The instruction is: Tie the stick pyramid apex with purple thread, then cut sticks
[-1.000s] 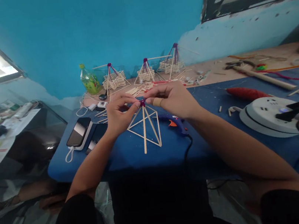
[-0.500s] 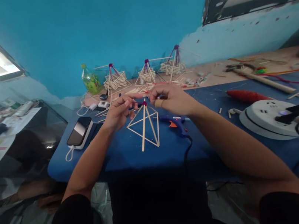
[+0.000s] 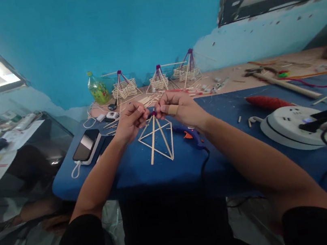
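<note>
A small pyramid of thin wooden sticks (image 3: 157,139) stands on the blue mat (image 3: 140,171), its top bound with purple yarn (image 3: 153,113). My left hand (image 3: 131,121) pinches the yarn at the pyramid's top from the left. From the right, my right hand (image 3: 180,109) pinches the same yarn; a tan bandage wraps one of its fingers. Both hands' fingertips meet at the top of the pyramid. The yarn end between the fingers is mostly hidden.
A blue glue gun (image 3: 191,134) lies just right of the pyramid, its cord running off the front edge. A phone on a power bank (image 3: 86,147) is at left, a white power strip (image 3: 302,126) at right. Three finished stick pyramids (image 3: 159,80), loose sticks and a green bottle (image 3: 97,89) stand behind.
My hands drew slightly apart half a second ago, then closed together again at the pyramid's top. The pyramid has tilted and shifted a little to the left.
</note>
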### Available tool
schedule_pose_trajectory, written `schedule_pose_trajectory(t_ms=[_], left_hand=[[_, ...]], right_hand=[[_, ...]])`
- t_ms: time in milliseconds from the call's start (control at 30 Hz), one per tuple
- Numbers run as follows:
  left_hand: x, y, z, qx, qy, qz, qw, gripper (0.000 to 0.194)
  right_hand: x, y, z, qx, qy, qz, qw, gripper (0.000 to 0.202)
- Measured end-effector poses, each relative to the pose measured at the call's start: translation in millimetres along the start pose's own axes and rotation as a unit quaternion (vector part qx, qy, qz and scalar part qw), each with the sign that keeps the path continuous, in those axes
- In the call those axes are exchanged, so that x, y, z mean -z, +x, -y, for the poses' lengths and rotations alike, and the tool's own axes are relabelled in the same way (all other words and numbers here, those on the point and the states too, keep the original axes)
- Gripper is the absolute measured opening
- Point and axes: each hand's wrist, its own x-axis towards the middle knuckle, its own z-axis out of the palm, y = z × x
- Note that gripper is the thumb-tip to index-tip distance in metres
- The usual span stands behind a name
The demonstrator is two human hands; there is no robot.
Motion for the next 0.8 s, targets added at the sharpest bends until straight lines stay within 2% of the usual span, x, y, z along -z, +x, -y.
schedule_pose_trajectory(t_ms=[100,300,400,500,633,700,800], left_hand=[[-1.7,-0.6,-2.7,-0.003,0.024,-0.011,1.0,0.04],[-0.3,-2.7,-2.3,-0.025,0.06,0.02,0.998,0.05],[6.0,-4.9,0.1,-0.021,0.07,0.017,0.997,0.048],[18.9,-6.0,-5.6,-0.036,0.119,0.041,0.991,0.043],[37.2,-5.4,-24.4,-0.118,0.276,0.068,0.952,0.028],[40.9,-6.0,-29.9,-0.1,0.345,0.09,0.929,0.019],[37.5,-9.5,-28.0,-0.025,0.398,0.116,0.91,0.017]], right_hand=[[4.9,-0.8,4.8,-0.025,-0.029,0.013,0.999,0.025],[5.8,-2.6,6.7,-0.046,-0.032,0.013,0.998,0.025],[6.9,-3.9,8.8,-0.055,-0.031,0.001,0.998,0.03],[12.7,-6.1,15.7,-0.055,-0.05,-0.003,0.997,0.035],[22.1,-9.9,28.1,-0.045,-0.143,-0.001,0.989,0.031],[23.2,-12.1,32.5,-0.06,-0.198,0.014,0.978,0.023],[18.3,-14.7,35.0,-0.1,-0.248,0.031,0.963,0.012]])
